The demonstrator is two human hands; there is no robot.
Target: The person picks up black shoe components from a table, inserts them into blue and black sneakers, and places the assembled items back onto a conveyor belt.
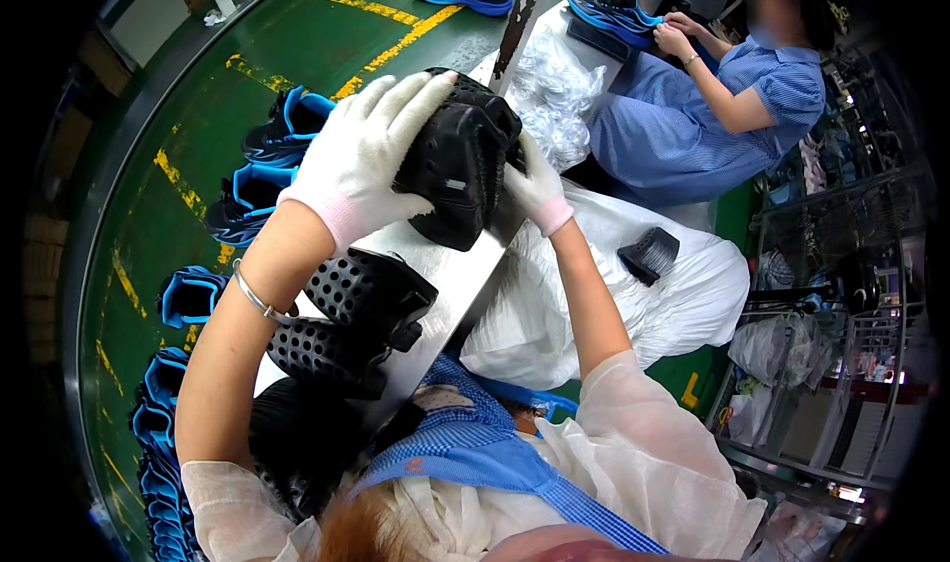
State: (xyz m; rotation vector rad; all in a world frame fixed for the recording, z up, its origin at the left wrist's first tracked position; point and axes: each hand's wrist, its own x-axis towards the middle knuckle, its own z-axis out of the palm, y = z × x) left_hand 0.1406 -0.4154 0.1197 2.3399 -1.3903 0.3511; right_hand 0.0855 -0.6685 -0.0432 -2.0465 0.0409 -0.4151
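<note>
Black moulded plastic item (457, 171), held.
Left white-gloved hand (374, 151): fingers spread, clasping item; right white-gloved hand (537, 184): fingers gripping edge.

Near the centre of the frame, the left glove (368, 151) and right glove (536, 184) are pink-cuffed white, the shell (450, 171) black. Shoes (247, 204) at the left are black and bright blue, the floor (208, 97) green with yellow stripes. Right of centre the sack (604, 300) is white; at lower centre the apron (485, 458) is blue with checks.

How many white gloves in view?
2: one on the left hand, one on the right hand, both at the raised black part. Others could be hidden.
</note>
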